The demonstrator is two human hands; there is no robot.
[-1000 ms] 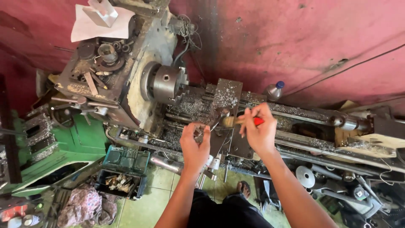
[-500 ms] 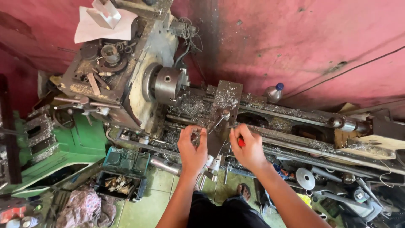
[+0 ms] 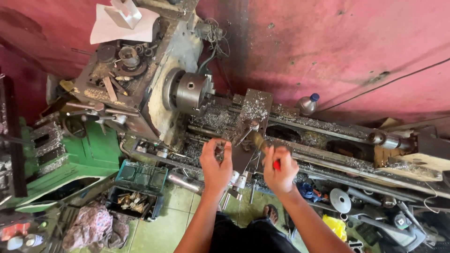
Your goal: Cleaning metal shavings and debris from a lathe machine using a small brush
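I look down on a worn metal lathe with its round chuck [image 3: 190, 91] on the left and a carriage [image 3: 253, 112] covered in metal chips. My left hand [image 3: 216, 164] is closed near the carriage's front, fingers pinched on a small dark part that I cannot make out. My right hand [image 3: 280, 169] grips a brush with a red handle [image 3: 276, 165], its wooden head [image 3: 257, 139] pointing up toward the tool post. Both hands hover over the lathe bed [image 3: 328, 154].
A green machine base [image 3: 89, 154] and a teal crate of small parts [image 3: 140, 180] stand at lower left. A plastic bottle [image 3: 307, 104] sits behind the bed by the red wall. White paper [image 3: 119, 26] lies on the headstock. Tools and a yellow rag clutter the lower right.
My right hand has dropped from above the bed toward me and to the left, bringing the brush down beside the carriage. My left hand stays almost in place.
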